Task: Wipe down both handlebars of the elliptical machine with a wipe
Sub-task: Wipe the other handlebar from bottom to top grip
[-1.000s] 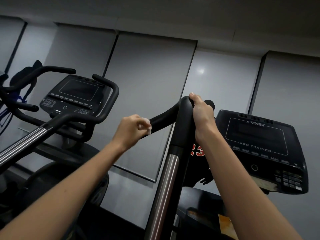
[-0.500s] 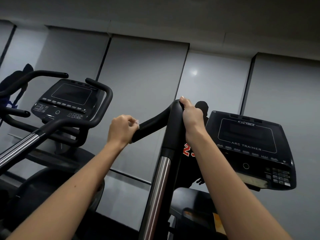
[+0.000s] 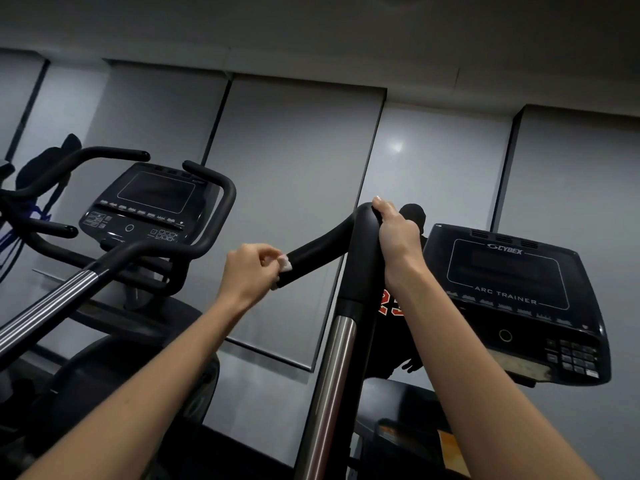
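Handlebar [image 3: 362,254]: black, clasped at the bend by right hand [image 3: 394,233].
Wipe [image 3: 284,263]: pinched by left hand [image 3: 247,271] against its end.

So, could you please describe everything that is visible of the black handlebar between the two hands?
The handlebar is black and matte, with a cover that looks like rubber. Its upright part rises from a shiny metal tube and bends at the top. From there a branch slants down to the left and ends bluntly. The right hand grips the top bend. The left hand pinches a small white wipe against the branch's lower end.
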### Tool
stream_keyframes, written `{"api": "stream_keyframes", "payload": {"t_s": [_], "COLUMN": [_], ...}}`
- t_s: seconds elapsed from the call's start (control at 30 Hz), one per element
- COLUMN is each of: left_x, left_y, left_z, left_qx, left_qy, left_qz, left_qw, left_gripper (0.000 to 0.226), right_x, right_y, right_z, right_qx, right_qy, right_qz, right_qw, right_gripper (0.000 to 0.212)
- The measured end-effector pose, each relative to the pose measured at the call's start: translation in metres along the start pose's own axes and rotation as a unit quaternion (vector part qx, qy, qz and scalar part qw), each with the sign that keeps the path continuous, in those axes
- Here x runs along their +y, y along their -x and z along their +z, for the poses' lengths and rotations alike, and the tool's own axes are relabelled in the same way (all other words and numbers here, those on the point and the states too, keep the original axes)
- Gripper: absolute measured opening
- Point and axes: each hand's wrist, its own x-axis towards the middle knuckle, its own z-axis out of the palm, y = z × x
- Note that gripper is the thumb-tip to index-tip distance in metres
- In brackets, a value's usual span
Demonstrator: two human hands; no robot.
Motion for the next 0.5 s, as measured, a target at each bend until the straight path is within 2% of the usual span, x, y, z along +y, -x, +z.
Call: {"api": "stream_keyframes", "payload": {"t_s": [0.13, 0.27, 0.4, 0.5], "left_x": [-0.022, -0.047, -0.057, -0.048], "left_y": [0.020, 0.026, 0.020, 0.016], "left_z": [0.018, 0.031, 0.027, 0.024], "left_qx": [0.044, 0.027, 0.033, 0.073], "left_qy": [-0.018, -0.118, -0.140, -0.097], "left_qz": [0.112, 0.264, 0.313, 0.290], "left_qw": [0.993, 0.957, 0.939, 0.949], "left_gripper": [0.015, 0.013, 0.010, 0.015], "right_x": [0.001, 0.001, 0.002, 0.003], "right_y": [0.000, -0.001, -0.002, -0.003], "right_z": [0.001, 0.001, 0.000, 0.000], "right_qx": [-0.001, -0.002, -0.008, -0.016], "right_qy": [0.000, -0.003, -0.004, -0.012], "right_qz": [0.009, 0.006, 0.003, 0.003], "right_qw": [1.000, 1.000, 1.000, 1.000], "right_gripper": [0.047, 0.051, 0.055, 0.053]}}
